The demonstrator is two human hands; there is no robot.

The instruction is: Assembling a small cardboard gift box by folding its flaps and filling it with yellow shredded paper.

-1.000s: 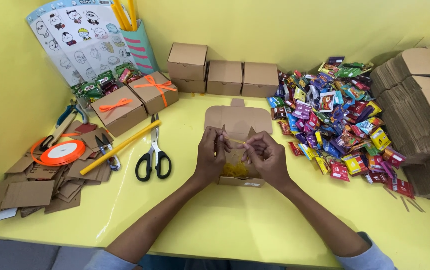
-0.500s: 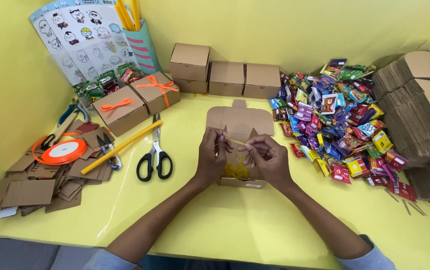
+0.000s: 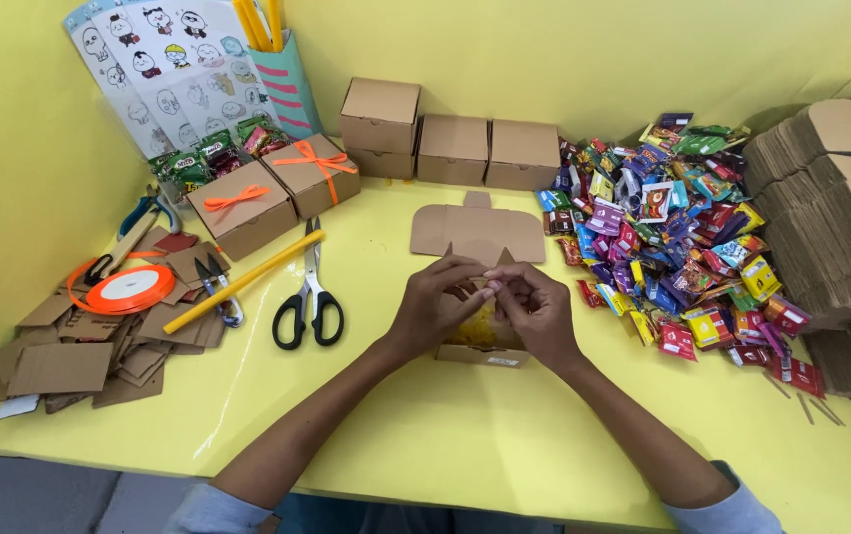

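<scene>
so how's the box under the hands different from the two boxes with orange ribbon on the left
The open box under the left hand and right hand has its lid flap laid back and yellow contents showing; the ribboned boxes are closed. It carries no ribbon; each of them has an orange bow. All three are plain brown cardboard on the yellow table.

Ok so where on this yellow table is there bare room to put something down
The widest bare patch of the table is the front strip, on either side of the forearms. A smaller one lies between the scissors and the left hand. It is crowded at the left with cardboard scraps and at the right with the candy pile.
</scene>
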